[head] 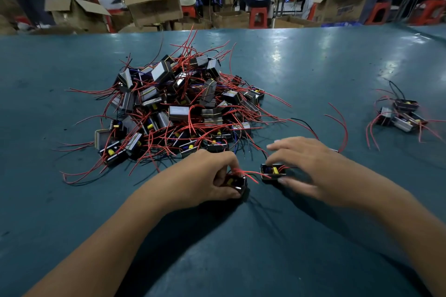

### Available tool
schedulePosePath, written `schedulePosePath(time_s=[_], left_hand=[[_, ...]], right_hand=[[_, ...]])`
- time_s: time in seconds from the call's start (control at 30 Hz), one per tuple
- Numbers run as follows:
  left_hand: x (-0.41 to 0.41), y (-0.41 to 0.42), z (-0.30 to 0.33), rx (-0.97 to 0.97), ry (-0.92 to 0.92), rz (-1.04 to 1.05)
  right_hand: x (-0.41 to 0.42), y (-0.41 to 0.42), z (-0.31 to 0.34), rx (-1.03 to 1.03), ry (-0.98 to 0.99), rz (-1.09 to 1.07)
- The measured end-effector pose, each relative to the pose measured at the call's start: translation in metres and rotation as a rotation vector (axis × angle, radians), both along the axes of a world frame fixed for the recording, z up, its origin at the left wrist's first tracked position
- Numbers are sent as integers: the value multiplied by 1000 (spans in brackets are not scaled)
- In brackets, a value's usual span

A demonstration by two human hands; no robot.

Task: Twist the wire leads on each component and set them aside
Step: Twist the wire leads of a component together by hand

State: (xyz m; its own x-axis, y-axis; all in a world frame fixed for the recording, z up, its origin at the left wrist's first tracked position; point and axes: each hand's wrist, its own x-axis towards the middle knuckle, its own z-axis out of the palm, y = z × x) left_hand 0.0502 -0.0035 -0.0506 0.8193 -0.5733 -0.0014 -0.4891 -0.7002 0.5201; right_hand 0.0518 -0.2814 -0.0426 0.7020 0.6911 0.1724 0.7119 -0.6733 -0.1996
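A big pile of small black components (178,108) with red and black wire leads lies on the green table (313,60). My left hand (205,176) grips one black component (237,182) near the table's front, its fingers curled round it and its red leads. My right hand (311,171) hovers over a second component (272,172) with a yellow part, thumb touching its near side and fingers spread above it. That component's long red and black leads (342,128) trail off behind the hand.
A small group of components (400,116) with red leads lies at the far right of the table. Beyond the table's far edge are cardboard boxes (154,5), red stools (258,17) and several seated people.
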Motion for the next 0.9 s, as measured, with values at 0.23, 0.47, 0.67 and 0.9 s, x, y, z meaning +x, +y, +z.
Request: schedulePosePath(time_s=[0.23,0.47,0.67,0.9], left_hand=[[0,2,0,-19,-23,38],[-3,-4,2,19,-229,-6],[-5,-9,-1,14,-224,-20],[-5,-8,-1,-81,-164,-4]], right_hand=[[-10,19,-2,144,-87,4],[-9,21,-4,161,-80,5],[-15,37,-12,219,-66,42],[-13,44,-18,323,-188,26]])
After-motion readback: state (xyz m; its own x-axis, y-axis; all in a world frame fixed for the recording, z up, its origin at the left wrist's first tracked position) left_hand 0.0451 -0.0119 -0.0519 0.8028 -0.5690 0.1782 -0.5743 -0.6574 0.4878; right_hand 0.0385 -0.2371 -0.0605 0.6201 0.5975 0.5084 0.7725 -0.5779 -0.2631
